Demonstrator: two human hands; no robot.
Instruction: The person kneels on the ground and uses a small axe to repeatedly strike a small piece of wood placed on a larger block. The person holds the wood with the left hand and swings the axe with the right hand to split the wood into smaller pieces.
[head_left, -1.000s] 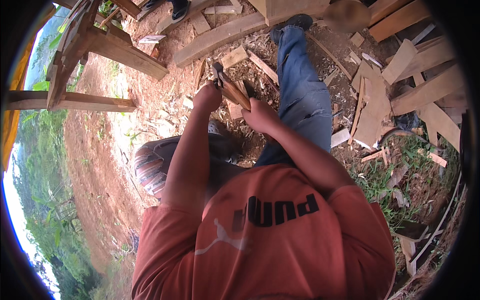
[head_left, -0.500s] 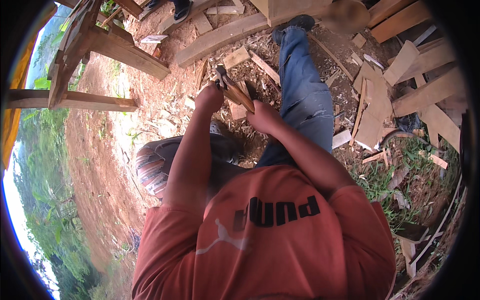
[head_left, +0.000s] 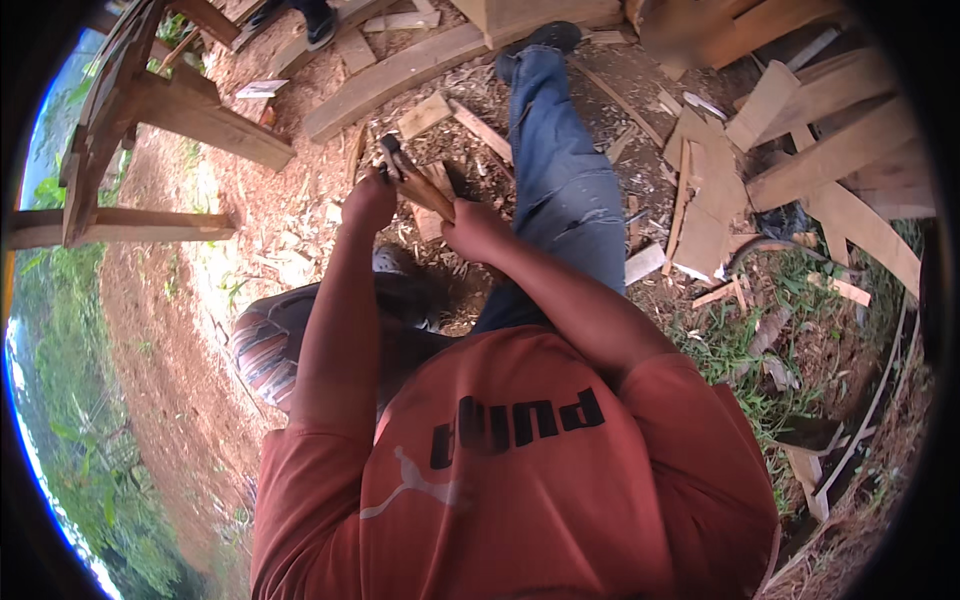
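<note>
A hammer-like tool with a dark metal head and a brown wooden handle (head_left: pixel 431 192) slants between my two hands, above the chip-strewn ground. My right hand (head_left: pixel 475 232) is wrapped round the lower end of the handle. My left hand (head_left: pixel 369 203) is closed at the metal head (head_left: pixel 392 146), and its fingers seem to grip the head's lower side; they are partly hidden. Just beyond the tool, a short wooden block (head_left: pixel 424 116) lies on the dirt. Another piece of wood (head_left: pixel 432 222) lies behind the handle.
My jeans-clad right leg (head_left: pixel 565 170) stretches forward; the left is bent. A long beam (head_left: pixel 400 88) crosses the far ground. Planks and offcuts (head_left: pixel 835 170) pile up at right. A timber frame (head_left: pixel 205 120) stands at left. Another person's foot (head_left: pixel 320 25) shows far left.
The whole view has shifted, so the scene sits further left and slightly higher. Both hands keep their hold on the tool, with little change in their pose.
</note>
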